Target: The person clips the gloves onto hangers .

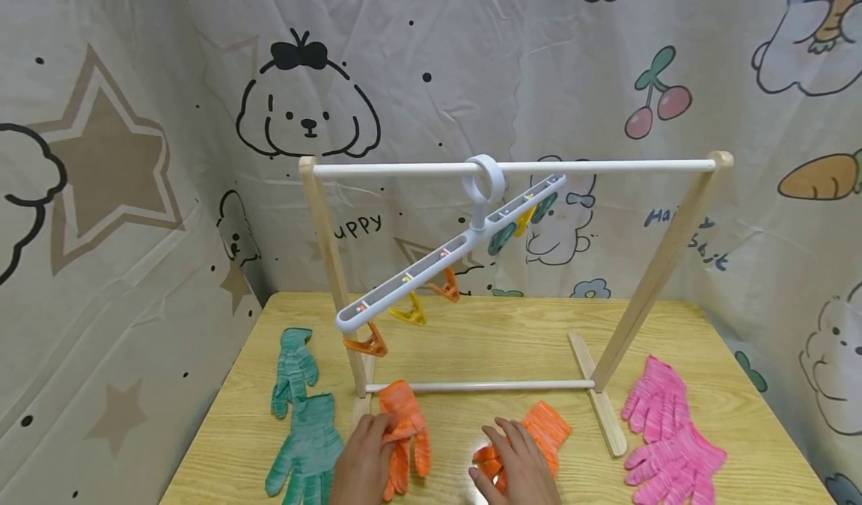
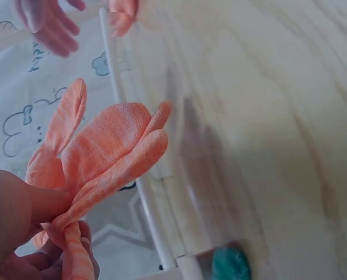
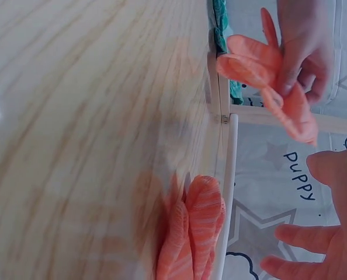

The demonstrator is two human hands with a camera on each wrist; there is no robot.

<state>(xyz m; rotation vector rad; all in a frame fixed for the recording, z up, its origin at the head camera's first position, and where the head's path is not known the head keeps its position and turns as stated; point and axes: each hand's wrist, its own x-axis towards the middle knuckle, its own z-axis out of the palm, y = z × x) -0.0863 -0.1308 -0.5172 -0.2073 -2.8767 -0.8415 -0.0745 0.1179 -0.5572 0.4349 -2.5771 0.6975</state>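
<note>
- The left hand (image 1: 364, 456) is pinching one orange glove (image 1: 407, 415) between thumb and fingers, near the rack's left post (image 1: 326, 243)
- From the wrist views, that glove is hanging clear of the table (image 1: 471, 348), bunching at the grip, with its fingers sticking out
- The right hand (image 1: 521, 464) is hovering over the second orange glove (image 1: 548, 430), its fingers spreading apart and holding nothing
- That second glove is lying on the table, just beside the right foot (image 1: 599, 400) of the rack
- Two green gloves (image 1: 313, 434) are lying at the left, one nearer the person and touching the other
- Two pink gloves (image 1: 673, 464) are lying at the right, the nearer one overlapping the farther
- A pale hanger (image 1: 431, 265) is hanging by its ring (image 1: 494, 179) from the top bar (image 1: 606, 166), slanting toward the person
- Orange, yellow and green clips (image 1: 447, 286) are dangling beneath it
- Behind everything, a cartoon-printed cloth (image 1: 431, 108) is covering the wall
</note>
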